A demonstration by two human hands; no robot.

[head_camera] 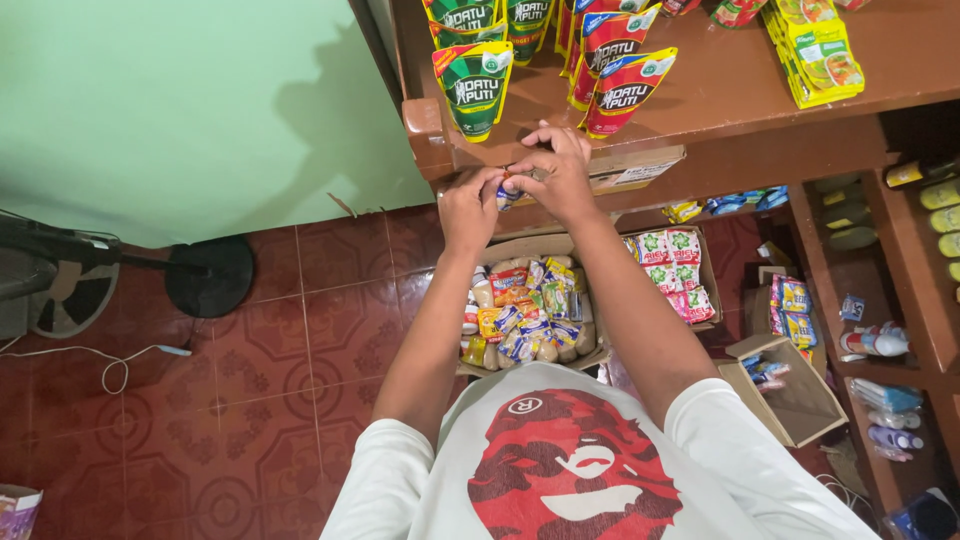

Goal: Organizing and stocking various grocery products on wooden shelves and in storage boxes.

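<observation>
My left hand (470,203) and my right hand (558,172) meet at the front edge of a brown wooden shelf (740,85). Together they pinch a small blue, white and red packet (508,190), mostly hidden between the fingers. Just below my hands sits an open cardboard box (525,250) packed with several small colourful sachets and jars (525,315). On the shelf above my hands stand green pouches (473,85) and red and yellow pouches (622,85).
A second box of pink and green sachets (675,275) sits right of the first. Small open cartons (790,385) and bottles fill lower shelves at right. Yellow packets (815,50) lie on the shelf top. A fan stand base (208,275) and white cable (120,365) rest on the red tiled floor.
</observation>
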